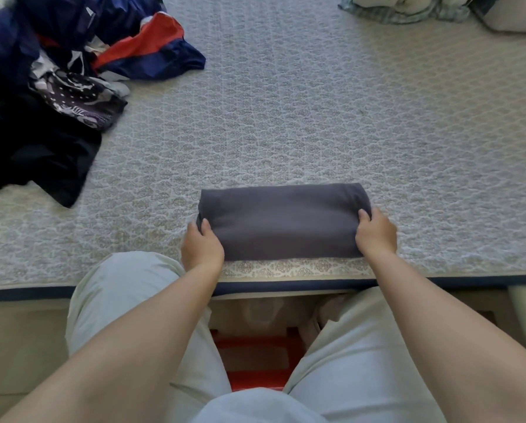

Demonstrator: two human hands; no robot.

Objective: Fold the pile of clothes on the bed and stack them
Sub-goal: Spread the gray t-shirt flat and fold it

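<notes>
Nearest, both hands grip 1 folded grey garment (281, 221) by its ends: left hand (201, 245), right hand (375, 232). It lies near the bed (316, 117) edge. Farther left sits the unfolded clothes pile (57, 71).

The fingers of both hands, left (202, 247) and right (375, 233), are tucked under the ends of the folded dark grey garment (281, 221), so only the thumbs show. The clothes pile (51, 87) at the bed's (286, 117) far left corner runs off the picture's top and left edges. A greenish bundle (408, 9) and a pillow (512, 18) at the far right corner are cut by the top edge. Below the bed's near edge, a red thing (257, 358) between the knees is blurred.
</notes>
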